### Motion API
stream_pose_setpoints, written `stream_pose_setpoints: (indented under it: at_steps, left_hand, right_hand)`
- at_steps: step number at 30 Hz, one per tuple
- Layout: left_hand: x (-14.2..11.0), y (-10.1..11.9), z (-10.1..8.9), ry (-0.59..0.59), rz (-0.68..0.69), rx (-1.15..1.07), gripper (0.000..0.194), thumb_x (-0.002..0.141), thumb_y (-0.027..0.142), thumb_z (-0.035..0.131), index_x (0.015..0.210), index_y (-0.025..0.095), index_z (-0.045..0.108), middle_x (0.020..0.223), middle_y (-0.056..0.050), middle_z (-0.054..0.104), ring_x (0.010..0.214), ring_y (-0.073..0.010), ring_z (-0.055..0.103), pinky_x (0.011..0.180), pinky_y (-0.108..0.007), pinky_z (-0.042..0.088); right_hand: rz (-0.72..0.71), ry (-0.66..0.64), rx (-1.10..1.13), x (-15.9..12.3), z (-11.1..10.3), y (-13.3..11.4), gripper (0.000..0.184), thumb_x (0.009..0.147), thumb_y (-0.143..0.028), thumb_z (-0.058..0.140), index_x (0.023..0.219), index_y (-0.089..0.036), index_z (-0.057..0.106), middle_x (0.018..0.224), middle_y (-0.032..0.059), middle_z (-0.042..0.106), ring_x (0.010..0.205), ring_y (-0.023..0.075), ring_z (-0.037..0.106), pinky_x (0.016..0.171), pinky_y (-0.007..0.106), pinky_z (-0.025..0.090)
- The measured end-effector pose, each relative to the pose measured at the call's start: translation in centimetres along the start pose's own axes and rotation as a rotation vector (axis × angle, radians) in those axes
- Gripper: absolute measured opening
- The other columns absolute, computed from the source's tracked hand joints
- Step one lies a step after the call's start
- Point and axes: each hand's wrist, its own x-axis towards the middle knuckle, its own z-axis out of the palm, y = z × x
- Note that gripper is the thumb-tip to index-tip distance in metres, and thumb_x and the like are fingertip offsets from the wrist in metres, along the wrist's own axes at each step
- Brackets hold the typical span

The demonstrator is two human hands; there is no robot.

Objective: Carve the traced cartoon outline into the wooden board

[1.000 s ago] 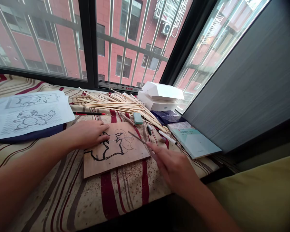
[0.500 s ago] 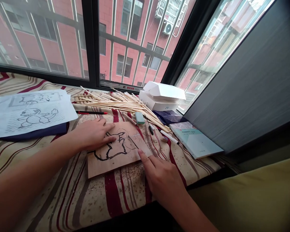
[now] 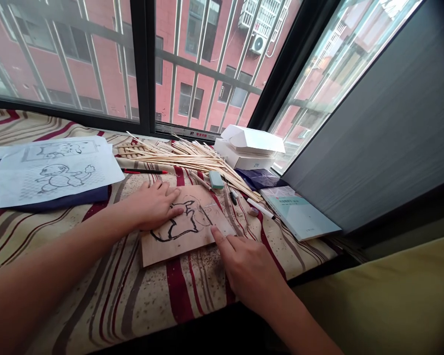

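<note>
Left hand (image 3: pixel 153 204) lies open and flat on the wooden board (image 3: pixel 203 217), long axis running left to right; right hand (image 3: pixel 249 273) half-curled, holding nothing, forefinger (image 3: pixel 217 234) touching the board's right end.

The faint lines on the wooden board (image 3: pixel 202 231) seem too fine to read.

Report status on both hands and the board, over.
Left hand flat on wooden board, over black outline. Right hand, index fingertip on board's lower right edge. Wood strips and eraser lie past the far edge.
</note>
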Motion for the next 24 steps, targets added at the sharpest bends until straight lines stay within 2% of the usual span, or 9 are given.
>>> stream_pose_setpoints:
  at_steps: [7, 11, 15, 18, 21, 24]
  left_hand:
    - [-0.1, 0.1, -0.2, -0.010, -0.015, -0.027, 0.071, 0.107, 0.059, 0.033, 0.165, 0.019, 0.034, 0.161, -0.023, 0.046, 0.146, -0.0434, 0.043, 0.116, -0.056, 0.033]
    - [-0.3, 0.1, -0.4, -0.024, -0.020, -0.055, 0.071, 0.107, 0.060, 0.033, 0.165, 0.020, 0.035, 0.161, -0.023, 0.045, 0.146, -0.0435, 0.042, 0.116, -0.056, 0.033]
    - [-0.3, 0.0, -0.4, -0.011, -0.025, -0.057, 0.071, 0.106, 0.060, 0.034, 0.165, 0.019, 0.036, 0.162, -0.023, 0.045, 0.146, -0.0438, 0.042, 0.117, -0.056, 0.032]
    - [-0.2, 0.0, -0.2, -0.004, -0.017, -0.051, 0.072, 0.106, 0.061, 0.033, 0.164, 0.019, 0.037, 0.161, -0.024, 0.045, 0.147, -0.0435, 0.041, 0.116, -0.056, 0.033]
    - [-0.1, 0.0, -0.2, -0.003, -0.013, -0.044, 0.072, 0.106, 0.060, 0.033, 0.164, 0.018, 0.037, 0.160, -0.024, 0.046, 0.147, -0.0439, 0.041, 0.116, -0.057, 0.033]
    - [-0.1, 0.0, -0.2, 0.004, -0.018, -0.054, 0.071, 0.106, 0.060, 0.035, 0.164, 0.019, 0.037, 0.161, -0.024, 0.045, 0.147, -0.0447, 0.041, 0.116, -0.057, 0.033]
  right_hand:
    - [0.007, -0.078, -0.020, 0.7, -0.6, 0.0, 0.064, 0.089, -0.002, 0.045, 0.153, -0.005, 0.053, 0.094, 0.0137, 0.076, 0.080, 0.0272, 0.074, 0.065, 0.037, 0.054]
    - [0.009, 0.033, 0.020, -0.2, -0.7, 0.1, 0.062, 0.086, 0.000, 0.047, 0.147, -0.007, 0.060, 0.090, 0.0109, 0.075, 0.076, 0.0253, 0.073, 0.063, 0.035, 0.053]
    - [0.105, 0.222, 0.135, -0.3, 0.3, 0.0, 0.048, 0.093, -0.009, 0.045, 0.136, -0.009, 0.067, 0.094, 0.0109, 0.076, 0.073, 0.0246, 0.073, 0.063, 0.036, 0.054]
    - [0.126, 0.320, 0.206, 0.2, 1.3, -0.2, 0.044, 0.096, -0.012, 0.042, 0.131, -0.007, 0.069, 0.093, 0.0116, 0.077, 0.072, 0.0241, 0.074, 0.064, 0.035, 0.054]
    - [0.131, 0.350, 0.178, 0.5, 2.3, -0.4, 0.043, 0.097, -0.011, 0.044, 0.132, -0.007, 0.069, 0.090, 0.0112, 0.078, 0.068, 0.0227, 0.073, 0.061, 0.033, 0.052]
    - [0.119, 0.315, 0.107, 0.2, 2.7, -0.4, 0.047, 0.096, -0.007, 0.046, 0.138, -0.006, 0.065, 0.087, 0.0108, 0.078, 0.065, 0.0214, 0.071, 0.057, 0.032, 0.049]
